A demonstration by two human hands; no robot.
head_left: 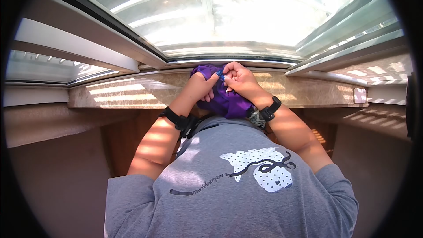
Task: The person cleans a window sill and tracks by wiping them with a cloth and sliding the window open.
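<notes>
A bunched purple cloth (229, 103) lies over the front edge of the stone windowsill and hangs toward my shirt. My left hand (202, 87) is closed on its left side, thumb pointing up to the right. Close beside it, my right hand (240, 80) is bent in a pinch above the cloth. Between the thumbs and fingertips is a small blue piece (220, 75), too small to name. A tiny shiny bit shows below the right fingers, and I cannot tell what it is. The fingertips of both hands nearly meet.
The marbled windowsill (128, 90) runs across under bright window panes. A white phone-like object (360, 95) lies at its right end. A clear, crumpled bundle (257, 118) sits by my right wrist. Black bands (179, 121) are around both wrists.
</notes>
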